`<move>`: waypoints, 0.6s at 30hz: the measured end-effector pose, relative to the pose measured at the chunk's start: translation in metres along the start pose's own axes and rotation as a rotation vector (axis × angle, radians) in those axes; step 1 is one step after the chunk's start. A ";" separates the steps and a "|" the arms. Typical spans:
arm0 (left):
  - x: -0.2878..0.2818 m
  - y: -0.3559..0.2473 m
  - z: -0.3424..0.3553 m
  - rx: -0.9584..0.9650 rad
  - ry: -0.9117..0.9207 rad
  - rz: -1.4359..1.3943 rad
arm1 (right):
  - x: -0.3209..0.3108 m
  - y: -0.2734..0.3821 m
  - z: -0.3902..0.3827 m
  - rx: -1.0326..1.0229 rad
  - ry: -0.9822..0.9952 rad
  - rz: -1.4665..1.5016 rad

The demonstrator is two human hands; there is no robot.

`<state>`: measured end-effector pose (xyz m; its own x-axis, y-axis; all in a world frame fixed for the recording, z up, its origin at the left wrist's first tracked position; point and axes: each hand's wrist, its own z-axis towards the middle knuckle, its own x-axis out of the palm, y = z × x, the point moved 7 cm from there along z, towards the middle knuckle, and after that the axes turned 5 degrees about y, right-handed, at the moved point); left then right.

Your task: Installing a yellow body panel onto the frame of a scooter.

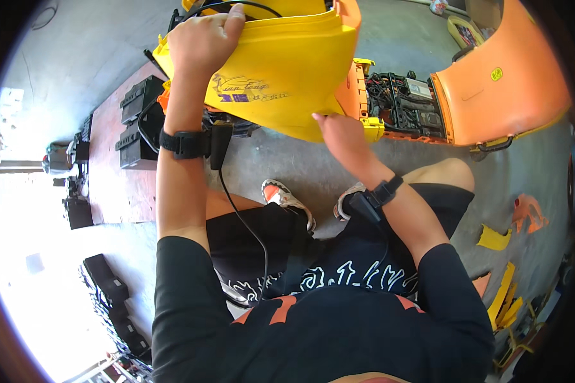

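Note:
A large yellow plastic body panel (281, 70) with a dark printed design spans the upper middle, against an orange scooter-like vehicle. My left hand (204, 41) is closed over its upper left edge, thumb on top, other fingers partly hidden. At the panel's lower right corner my right hand (348, 140) is closed, one digit lying on the yellow face and the rest curled out of sight. Right of the panel, an open compartment (406, 105) shows black wires and box-shaped parts. Beyond it is a wide orange shell (505, 83). A black cable passes over the panel's top.
Black cases (140, 121) stand on a reddish board (112, 166) at left, with more black boxes (108, 281) lower down. Broken yellow pieces (505, 303) and an orange scrap (528, 214) lie on the floor at right. A thin cord (246, 223) hangs from my left wrist strap.

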<state>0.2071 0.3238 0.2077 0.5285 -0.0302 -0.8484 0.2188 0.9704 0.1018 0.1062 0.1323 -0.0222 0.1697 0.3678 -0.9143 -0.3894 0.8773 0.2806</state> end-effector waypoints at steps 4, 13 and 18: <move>-0.006 -0.010 0.000 0.024 -0.067 0.019 | 0.030 0.018 0.007 -0.029 -0.100 -0.050; -0.013 -0.016 -0.011 0.070 -0.131 -0.092 | 0.018 0.017 0.007 -0.019 -0.033 -0.105; -0.013 -0.014 -0.006 0.084 -0.121 -0.088 | 0.001 -0.014 0.001 0.040 -0.065 -0.075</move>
<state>0.1922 0.3115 0.2142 0.5981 -0.1475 -0.7877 0.3335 0.9396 0.0773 0.1130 0.1206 -0.0266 0.2554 0.3189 -0.9127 -0.3372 0.9141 0.2251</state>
